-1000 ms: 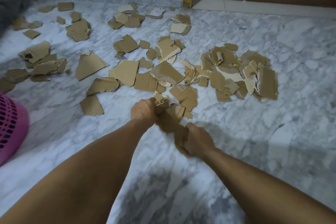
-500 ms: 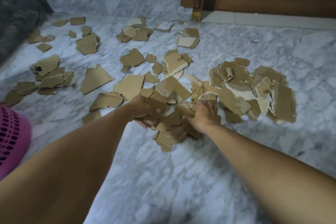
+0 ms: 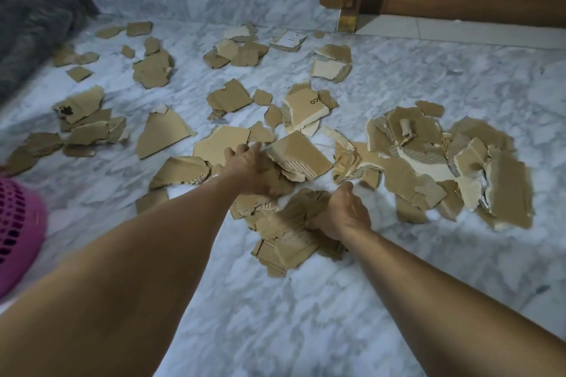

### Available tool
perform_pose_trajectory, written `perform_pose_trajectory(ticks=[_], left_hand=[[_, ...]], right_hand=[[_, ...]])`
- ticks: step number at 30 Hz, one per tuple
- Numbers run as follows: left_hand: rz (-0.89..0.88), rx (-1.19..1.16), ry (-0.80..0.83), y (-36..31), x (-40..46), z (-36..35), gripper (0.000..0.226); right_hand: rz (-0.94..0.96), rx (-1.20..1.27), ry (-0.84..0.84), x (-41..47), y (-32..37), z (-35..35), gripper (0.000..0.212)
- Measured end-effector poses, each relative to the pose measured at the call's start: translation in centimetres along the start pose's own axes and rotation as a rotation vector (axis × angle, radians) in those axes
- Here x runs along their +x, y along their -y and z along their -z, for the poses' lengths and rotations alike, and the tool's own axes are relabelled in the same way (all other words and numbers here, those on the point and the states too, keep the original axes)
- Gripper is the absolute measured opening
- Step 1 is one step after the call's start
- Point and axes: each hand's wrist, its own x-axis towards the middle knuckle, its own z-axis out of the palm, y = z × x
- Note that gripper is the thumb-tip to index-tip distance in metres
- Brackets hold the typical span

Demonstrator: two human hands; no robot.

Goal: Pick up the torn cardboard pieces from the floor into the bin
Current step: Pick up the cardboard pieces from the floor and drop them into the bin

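The pink bin (image 3: 18,232) sits far left of the gathered cardboard pile (image 3: 284,232). The left hand (image 3: 251,171) presses flat on its far side; the right hand (image 3: 340,214) grips its right edge. Loose pieces could spill during the carry.

I log both bare forearms stretched forward and low, converging, with the left hand (image 3: 249,170) palm-down, fingers spread and reaching ahead, and the right hand (image 3: 340,214) knuckles-up nearer me, fingers curled under, thumb raised.
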Motion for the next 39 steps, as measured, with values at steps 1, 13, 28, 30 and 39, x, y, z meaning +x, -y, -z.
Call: perform_pose_trajectory(ticks=[1, 13, 28, 30, 39], left_hand=[[0.0, 0.005, 0.003, -0.1, 0.0, -0.1, 0.12], [0.203, -0.158, -0.036, 0.8, -2.6, -1.3, 0.077], [0.421, -0.135, -0.069, 12.7, -5.1, 3.1, 0.082], [0.456, -0.223, -0.046, 14.7, -5.6, 2.3, 0.092], [0.47, -0.458, -0.012, 16.3, -7.5, 0.1, 0.112]], right_hand=[[0.003, 0.006, -0.002, 0.2, 0.0, 0.0, 0.088], [0.03, 0.229, 0.072, -0.7, -0.8, 1.5, 0.053], [0.094, -0.131, 0.005, -6.9, 3.7, -6.4, 0.077], [0.115, -0.173, -0.021, -7.2, 4.3, -7.4, 0.076], [0.07, -0.195, -0.029, -6.8, 5.5, -8.3, 0.081]])
